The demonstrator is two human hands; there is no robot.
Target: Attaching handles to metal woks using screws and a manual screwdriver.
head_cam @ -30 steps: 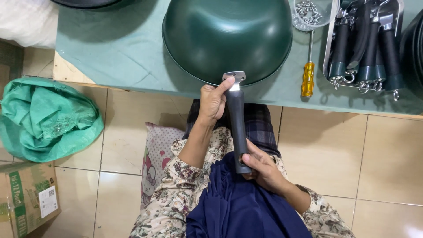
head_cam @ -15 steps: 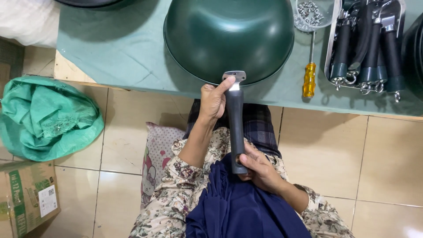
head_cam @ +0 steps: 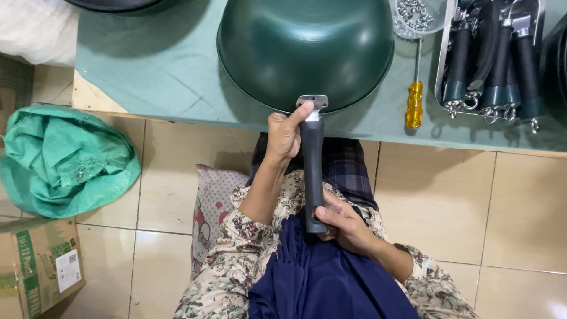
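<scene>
The long dark pan handle (head_cam: 312, 171) stands between the two hands, its metal bracket end (head_cam: 312, 102) set against the rim of the upturned green wok (head_cam: 304, 50), which lies dome-up on the green-covered tabletop (head_cam: 159, 65) just beyond the left hand; the handle reaches from that rim back over the tabletop's edge toward the person's lap, seemingly so that the bracket meets the rim squarely while the far end is steadied.

The left hand (head_cam: 284, 133) is closed around the handle's upper part just below the bracket, thumb stretched up to touch the metal, as if pressing it to the wok; the right hand (head_cam: 342, 227) is clamped on the handle's lower end, fingers curled round it, over dark blue cloth (head_cam: 319, 277) on the lap, which appears to carry the weight.

To the right of the left hand, on the tabletop, lies a screwdriver with a yellow grip (head_cam: 414, 100), its shaft pointing toward a clear dish of small metal screws (head_cam: 413, 15); further right a tray (head_cam: 444, 59) holds more dark handles (head_cam: 490, 53), apparently kept within reach.

Well to the left of the left hand, on the tiled floor (head_cam: 472, 195), sit a green woven sack (head_cam: 65, 159) and a cardboard box (head_cam: 35, 266); a patterned cushion (head_cam: 209, 207) lies under the person.
</scene>
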